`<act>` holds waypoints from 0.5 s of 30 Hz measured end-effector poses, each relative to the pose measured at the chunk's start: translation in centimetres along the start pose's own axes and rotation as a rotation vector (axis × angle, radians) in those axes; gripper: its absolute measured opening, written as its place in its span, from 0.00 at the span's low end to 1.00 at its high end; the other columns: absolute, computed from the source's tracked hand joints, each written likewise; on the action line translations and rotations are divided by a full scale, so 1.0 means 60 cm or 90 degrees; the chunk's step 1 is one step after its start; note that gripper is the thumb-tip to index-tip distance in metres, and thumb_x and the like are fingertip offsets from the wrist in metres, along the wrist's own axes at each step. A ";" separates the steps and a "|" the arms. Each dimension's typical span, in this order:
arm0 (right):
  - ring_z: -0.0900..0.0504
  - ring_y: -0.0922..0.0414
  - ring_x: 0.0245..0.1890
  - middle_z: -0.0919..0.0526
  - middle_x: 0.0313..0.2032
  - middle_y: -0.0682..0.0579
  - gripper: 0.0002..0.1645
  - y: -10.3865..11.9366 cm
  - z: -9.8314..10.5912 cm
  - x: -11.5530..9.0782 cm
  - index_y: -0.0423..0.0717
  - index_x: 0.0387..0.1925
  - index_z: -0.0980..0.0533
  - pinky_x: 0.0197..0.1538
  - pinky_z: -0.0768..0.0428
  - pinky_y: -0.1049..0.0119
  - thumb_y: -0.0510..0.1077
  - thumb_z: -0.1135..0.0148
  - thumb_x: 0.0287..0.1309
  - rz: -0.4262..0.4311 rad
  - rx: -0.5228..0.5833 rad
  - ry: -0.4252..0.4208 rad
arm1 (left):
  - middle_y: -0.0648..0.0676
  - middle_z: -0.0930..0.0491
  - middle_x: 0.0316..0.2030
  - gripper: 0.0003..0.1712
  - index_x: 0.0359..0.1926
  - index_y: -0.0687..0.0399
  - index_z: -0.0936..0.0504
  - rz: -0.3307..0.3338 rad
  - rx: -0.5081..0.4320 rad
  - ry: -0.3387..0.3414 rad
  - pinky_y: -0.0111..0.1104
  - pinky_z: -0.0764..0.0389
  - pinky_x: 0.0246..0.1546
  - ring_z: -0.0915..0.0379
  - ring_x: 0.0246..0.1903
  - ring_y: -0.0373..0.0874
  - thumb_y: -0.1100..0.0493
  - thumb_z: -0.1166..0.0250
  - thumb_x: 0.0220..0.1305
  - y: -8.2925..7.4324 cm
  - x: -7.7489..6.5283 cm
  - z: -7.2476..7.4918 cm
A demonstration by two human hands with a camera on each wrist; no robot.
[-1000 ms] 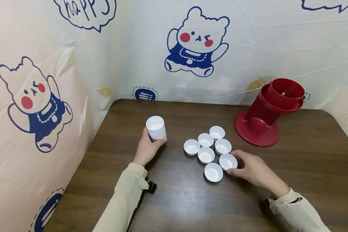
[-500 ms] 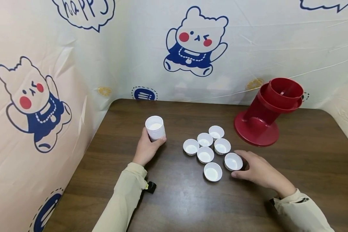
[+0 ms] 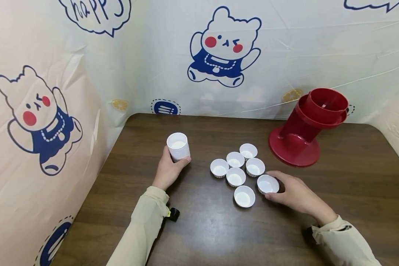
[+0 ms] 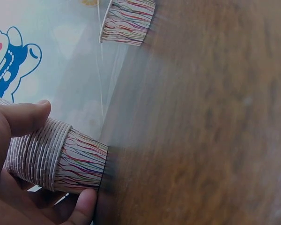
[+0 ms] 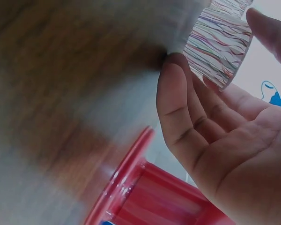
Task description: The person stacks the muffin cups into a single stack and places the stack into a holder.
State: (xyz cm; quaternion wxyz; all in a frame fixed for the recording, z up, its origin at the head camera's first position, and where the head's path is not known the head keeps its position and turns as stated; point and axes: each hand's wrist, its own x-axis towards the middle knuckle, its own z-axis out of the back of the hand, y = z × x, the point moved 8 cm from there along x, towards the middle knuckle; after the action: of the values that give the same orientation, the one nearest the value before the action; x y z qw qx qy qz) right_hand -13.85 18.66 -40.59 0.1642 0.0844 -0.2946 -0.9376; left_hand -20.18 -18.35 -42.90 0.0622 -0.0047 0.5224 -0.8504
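My left hand (image 3: 169,168) grips a tall stack of nested white paper baking cups (image 3: 178,147) at the table's left side. In the left wrist view the stack (image 4: 82,159) shows wavy coloured stripes on its lowest cup, with thumb and fingers around it. On the right, my right hand (image 3: 294,192) holds a single paper baking cup (image 3: 268,184) between thumb and fingers. The right wrist view shows this striped cup (image 5: 218,47) between the thumb and fingers, low at the tabletop. Several more white cups (image 3: 235,177) stand upright in a loose cluster to its left.
A red plastic stand (image 3: 306,127) with a round base and an open tube top sits at the back right of the brown wooden table (image 3: 199,236). A printed cloth (image 3: 146,55) hangs behind the table and along its sides.
My right hand has moved the single cup a little to the right, apart from the front cup of the cluster. The left hand and its stack have stayed in place.
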 end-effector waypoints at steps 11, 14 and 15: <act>0.21 0.54 0.48 0.21 0.54 0.50 0.38 0.026 0.023 -0.015 0.44 0.65 0.26 0.50 0.20 0.54 0.48 0.23 0.55 0.057 0.087 -0.026 | 0.61 0.31 0.63 0.46 0.71 0.56 0.42 0.004 0.002 0.002 0.52 0.36 0.65 0.34 0.62 0.57 0.51 0.27 0.60 0.001 -0.001 0.000; 0.22 0.56 0.49 0.22 0.55 0.52 0.39 0.032 0.027 -0.015 0.44 0.67 0.28 0.49 0.19 0.56 0.46 0.24 0.55 0.069 0.112 -0.036 | 0.61 0.31 0.63 0.46 0.71 0.56 0.43 0.004 0.001 0.003 0.52 0.36 0.65 0.34 0.63 0.57 0.50 0.27 0.60 0.001 -0.001 -0.001; 0.23 0.56 0.49 0.22 0.55 0.52 0.39 0.035 0.028 -0.015 0.44 0.67 0.29 0.49 0.18 0.57 0.46 0.24 0.55 0.073 0.118 -0.037 | 0.61 0.31 0.63 0.46 0.71 0.56 0.43 0.004 -0.001 0.004 0.52 0.36 0.65 0.34 0.63 0.57 0.51 0.27 0.60 0.000 -0.001 -0.001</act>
State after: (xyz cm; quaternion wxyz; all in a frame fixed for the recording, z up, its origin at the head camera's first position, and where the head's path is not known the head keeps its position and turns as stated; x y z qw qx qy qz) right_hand -12.87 18.25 -37.97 0.2000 0.0549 -0.3891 -0.8975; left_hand -20.12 -18.29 -42.95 0.0629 -0.0004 0.5229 -0.8501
